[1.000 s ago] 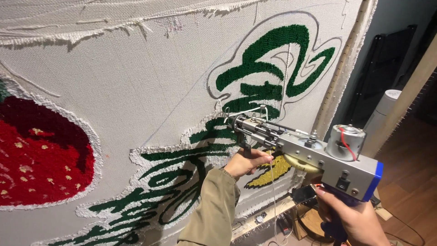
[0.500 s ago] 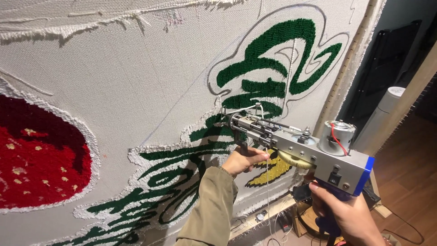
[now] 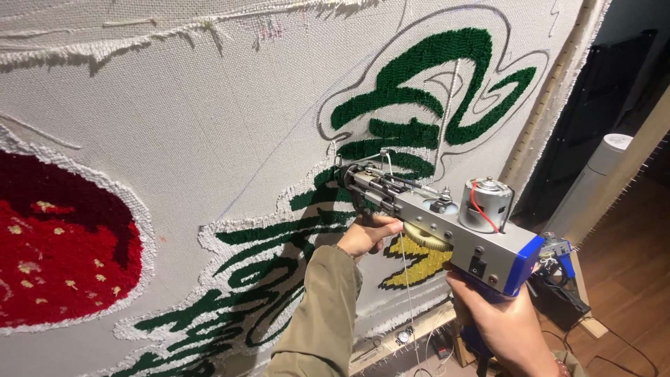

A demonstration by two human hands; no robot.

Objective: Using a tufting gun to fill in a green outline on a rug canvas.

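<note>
A grey and blue tufting gun (image 3: 447, 223) with a small silver motor on top points its needle at a stretched white cloth (image 3: 209, 139). My right hand (image 3: 499, 324) grips the gun's rear handle from below. My left hand (image 3: 366, 234), in an olive sleeve, holds the front grip under the gun's barrel. The needle tip touches the cloth beside dark green tufted shapes (image 3: 419, 91). A white yarn (image 3: 447, 112) runs down the cloth into the gun.
A red tufted strawberry shape (image 3: 63, 258) with a white border fills the left. A yellow tufted patch (image 3: 419, 262) sits behind the gun. The wooden frame edge (image 3: 551, 105) runs along the right. A white cylinder (image 3: 593, 181) stands beyond it, above wooden floor.
The gun and both hands have shifted slightly up and to the right along the cloth; the view has tilted a little.
</note>
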